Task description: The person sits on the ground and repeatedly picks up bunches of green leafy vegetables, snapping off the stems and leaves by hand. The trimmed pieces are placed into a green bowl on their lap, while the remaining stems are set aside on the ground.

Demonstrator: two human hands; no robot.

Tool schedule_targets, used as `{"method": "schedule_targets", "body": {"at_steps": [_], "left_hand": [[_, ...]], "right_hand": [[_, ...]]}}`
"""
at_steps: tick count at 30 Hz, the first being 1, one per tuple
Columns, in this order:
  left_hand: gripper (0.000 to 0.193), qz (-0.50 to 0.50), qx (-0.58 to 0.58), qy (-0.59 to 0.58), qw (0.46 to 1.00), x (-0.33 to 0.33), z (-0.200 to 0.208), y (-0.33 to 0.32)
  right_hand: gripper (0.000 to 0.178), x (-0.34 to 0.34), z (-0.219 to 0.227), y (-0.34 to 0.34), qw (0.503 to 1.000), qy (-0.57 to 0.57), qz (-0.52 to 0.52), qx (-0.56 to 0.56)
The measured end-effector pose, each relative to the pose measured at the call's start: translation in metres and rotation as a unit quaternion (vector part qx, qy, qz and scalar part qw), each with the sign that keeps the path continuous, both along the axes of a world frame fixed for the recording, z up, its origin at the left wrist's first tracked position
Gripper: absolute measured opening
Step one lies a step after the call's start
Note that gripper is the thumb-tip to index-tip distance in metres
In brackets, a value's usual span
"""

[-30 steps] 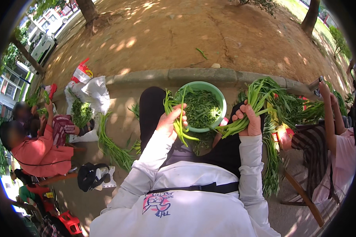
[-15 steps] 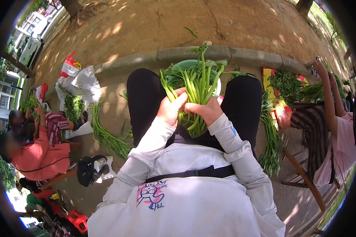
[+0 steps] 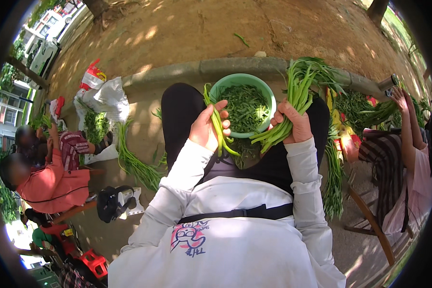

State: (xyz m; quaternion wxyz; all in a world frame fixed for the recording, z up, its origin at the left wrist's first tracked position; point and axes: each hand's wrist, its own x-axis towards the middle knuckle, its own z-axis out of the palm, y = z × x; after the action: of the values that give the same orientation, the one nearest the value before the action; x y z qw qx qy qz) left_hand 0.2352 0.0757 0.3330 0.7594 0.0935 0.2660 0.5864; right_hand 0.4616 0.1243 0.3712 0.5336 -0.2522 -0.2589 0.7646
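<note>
Dirt (image 3: 197, 38), 12 o'clock; left hand (image 3: 205, 127) pinches stems (image 3: 219, 133), right hand (image 3: 297, 126) holds leafy bunch (image 3: 300, 92); light grip should limit bruising.

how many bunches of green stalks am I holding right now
2: a thin bunch in your left hand and a thicker leafy bunch in your right hand. Your grip hides part of each.

Obscured and Cropped Parts

Basin (image 3: 242, 77): floor hidden beneath loose leaves (image 3: 241, 104). Right hand (image 3: 298, 126): fingers cover part of the gripped stems (image 3: 300, 98). White shirt (image 3: 240, 240): cropped at the near edge. Tree trunk (image 3: 97, 6), far left: cropped at the far edge. Pink shirt (image 3: 419, 180): cut by the dark right rim. Two heads (image 3: 13, 169), left: blurred.
</note>
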Motion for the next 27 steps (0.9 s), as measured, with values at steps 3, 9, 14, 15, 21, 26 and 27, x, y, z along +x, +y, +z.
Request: {"method": "schedule_targets", "body": {"at_steps": [3, 9, 14, 15, 21, 26, 27], "left_hand": [[0.039, -0.012, 0.019, 0.011, 1.0, 0.005, -0.007, 0.001], [0.039, -0.026, 0.066, 0.076, 0.995, 0.032, 0.007, -0.004], [0.039, -0.023, 0.071, 0.103, 0.992, 0.037, 0.005, -0.005], [0.039, -0.016, 0.055, 0.08, 0.995, 0.039, 0.006, -0.005], [0.041, -0.074, 0.063, 0.042, 0.994, 0.023, -0.001, -0.004], [0.029, 0.026, 0.009, 0.098, 0.995, -0.007, -0.026, 0.001], [0.03, 0.013, 0.023, 0.078, 0.997, -0.013, -0.025, 0.004]], "right_hand": [[0.018, -0.026, -0.002, -0.011, 0.986, -0.126, 0.109, -0.002], [0.041, -0.055, -0.022, -0.026, 0.973, -0.157, 0.164, 0.042], [0.034, -0.067, -0.039, -0.026, 0.938, -0.303, 0.042, 0.164], [0.035, -0.066, -0.042, -0.024, 0.946, -0.282, 0.055, 0.148], [0.032, -0.04, -0.032, -0.014, 0.98, -0.151, 0.127, -0.005], [0.02, -0.015, -0.021, 0.001, 0.988, -0.083, 0.108, -0.075], [0.018, -0.003, -0.021, 0.007, 0.991, -0.077, 0.097, -0.059]]}}
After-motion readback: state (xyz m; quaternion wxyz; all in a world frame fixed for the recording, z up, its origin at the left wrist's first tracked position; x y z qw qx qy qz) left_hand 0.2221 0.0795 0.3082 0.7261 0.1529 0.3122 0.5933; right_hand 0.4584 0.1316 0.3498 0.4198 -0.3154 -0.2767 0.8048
